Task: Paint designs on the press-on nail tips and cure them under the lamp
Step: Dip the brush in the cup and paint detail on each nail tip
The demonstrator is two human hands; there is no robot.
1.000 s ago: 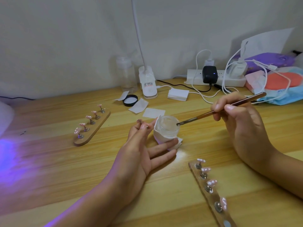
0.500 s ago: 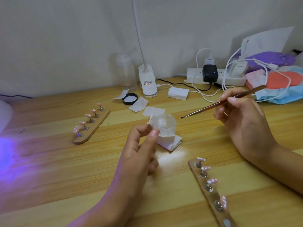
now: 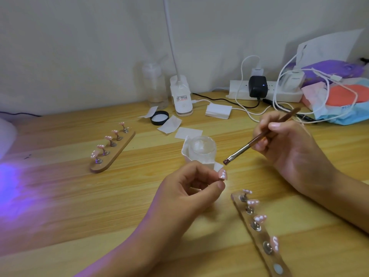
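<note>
Entry: loaded brush brought to tip. Change: a second ago the brush (image 3: 259, 136) had its bristles in the jar (image 3: 202, 149), with the left hand (image 3: 187, 192) lying beside the jar, its lower fingers straight. Since then the brush has lifted out and swung near, and the left hand has drawn back from the jar with its fingers curled. Meaning: the gel pick-up looks done and the next stroke on the nail tip (image 3: 222, 174) is about to start; curing is still to come. Left hand: thumb and forefinger pinch the nail tip, face up, white dots showing on pink. Right hand (image 3: 289, 150): grips the brush like a pen, handle pointing far right, bristles pointing near left. Position: the nail tip sticks out at the right of the left hand's fingertips, just near of the jar; the bristle end hangs just far of it, close but apart. Near holder (image 3: 259, 234): right of the left hand, four tips on pegs, the nearest peg bare, probably the held tip's place. Far holder (image 3: 114, 154): far left on the worktop (image 3: 79, 206), five tips. Violet glow (image 3: 8, 186): left edge, lamp itself mostly out of view.
</note>
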